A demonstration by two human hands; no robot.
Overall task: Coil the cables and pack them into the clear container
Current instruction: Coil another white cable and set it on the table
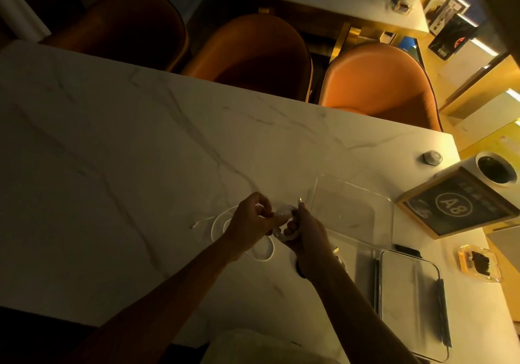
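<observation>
Observed at the lower centre of the frame: the left hand [249, 223] and the right hand [302, 230] meet above the marble surface [126, 144], both gripping a white cable [282, 214]. The right hand's fingers are curled round a small bundle of finished loops; the left hand pinches the strand just beside it. The remainder of the cable lies in loose rings on the surface under and left of the left hand, with a free end trailing further left. The clear container [351, 211] stands open just right of the hands and appears to hold nothing; a flat clear piece, probably its lid [410, 304], lies at the lower right. A framed sign marked A8 [458, 206] stands at the right edge. Assessment: the coiling step is in hand and incomplete, and no cable has yet been packed. The next move calls for feeding the slack into the bundle loop by loop, keeping the turns pinched so they do not spring apart, then carrying the coil rightward into the container.
</observation>
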